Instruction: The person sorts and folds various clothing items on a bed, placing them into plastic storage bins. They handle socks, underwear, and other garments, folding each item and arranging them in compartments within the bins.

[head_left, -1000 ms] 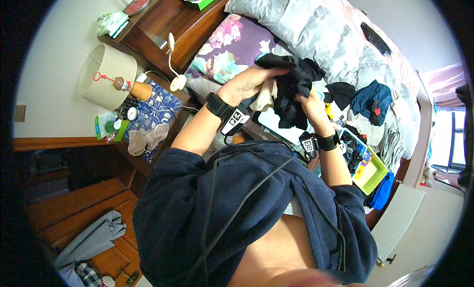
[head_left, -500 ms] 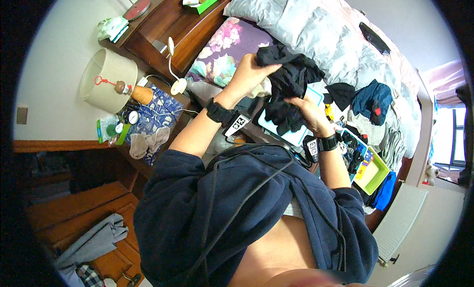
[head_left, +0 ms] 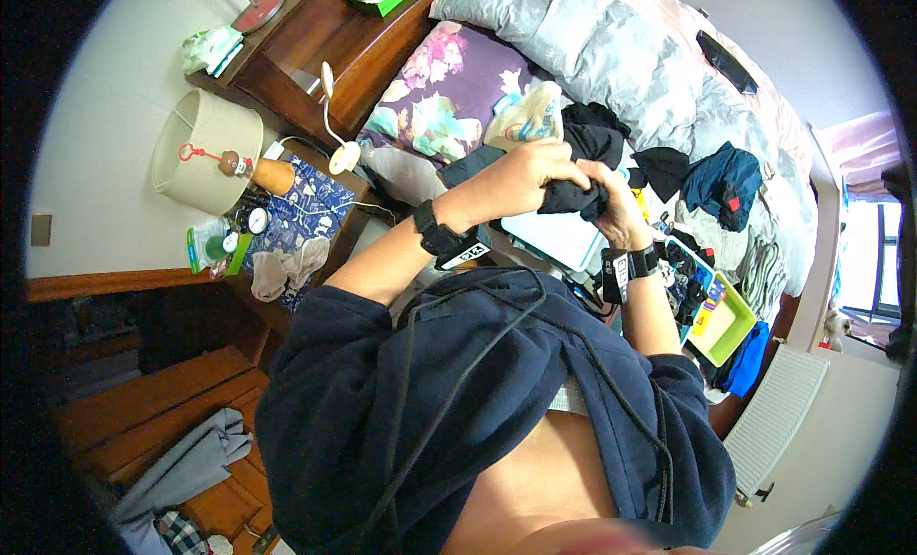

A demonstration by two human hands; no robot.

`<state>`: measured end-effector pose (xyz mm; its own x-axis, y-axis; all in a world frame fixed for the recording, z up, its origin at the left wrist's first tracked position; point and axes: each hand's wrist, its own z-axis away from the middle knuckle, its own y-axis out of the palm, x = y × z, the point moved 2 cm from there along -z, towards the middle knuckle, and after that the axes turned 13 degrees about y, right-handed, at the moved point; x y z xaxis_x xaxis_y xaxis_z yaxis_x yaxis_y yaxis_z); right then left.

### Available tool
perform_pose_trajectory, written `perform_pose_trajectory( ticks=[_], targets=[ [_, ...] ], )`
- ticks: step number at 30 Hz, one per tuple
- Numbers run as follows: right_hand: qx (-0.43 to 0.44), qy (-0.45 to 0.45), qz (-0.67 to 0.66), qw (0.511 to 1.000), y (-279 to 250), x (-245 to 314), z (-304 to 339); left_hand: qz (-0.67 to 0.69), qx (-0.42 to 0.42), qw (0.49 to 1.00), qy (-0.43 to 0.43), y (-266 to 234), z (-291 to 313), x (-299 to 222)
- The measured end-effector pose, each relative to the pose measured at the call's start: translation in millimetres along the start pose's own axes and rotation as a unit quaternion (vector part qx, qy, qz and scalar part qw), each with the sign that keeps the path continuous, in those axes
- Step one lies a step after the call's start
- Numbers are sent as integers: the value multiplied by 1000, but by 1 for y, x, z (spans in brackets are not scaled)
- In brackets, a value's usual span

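Note:
Close together over the bed's near edge, my left hand and my right hand both grip a bunched black garment. My left fingers curl over its top; the right thumb and fingers pinch its other side. Just beyond them lies more black cloth; whether it joins the held garment I cannot tell. Beneath my hands is a flat white lid or panel with a light blue rim. A cream plastic bag rests beyond my left hand.
To the right are a dark blue garment, a black cloth, a green bin and a blue-rimmed box holding dark items. A floral pillow and grey quilt lie beyond. The nightstand at left holds a lamp.
My left hand has come down and toward my right hand, which has risen slightly. The black garment, stretched between them before, is now bunched up. The cream bag shows more.

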<state>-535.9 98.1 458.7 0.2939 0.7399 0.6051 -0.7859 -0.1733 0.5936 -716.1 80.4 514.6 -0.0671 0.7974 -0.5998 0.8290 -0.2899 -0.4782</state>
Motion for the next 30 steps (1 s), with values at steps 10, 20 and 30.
perform_pose_trajectory(
  ticks=[10,20,30],
  targets=[
    [-81,-26,-27,996,-8,17,22,289,-292,882,-230,-50,34,33],
    [85,5,274,958,13,-2,-19,138,-87,959,-233,-26,13,20],
    [119,-105,58,986,-25,-10,-43,-164,-140,950,-226,-15,38,17]
  ],
)
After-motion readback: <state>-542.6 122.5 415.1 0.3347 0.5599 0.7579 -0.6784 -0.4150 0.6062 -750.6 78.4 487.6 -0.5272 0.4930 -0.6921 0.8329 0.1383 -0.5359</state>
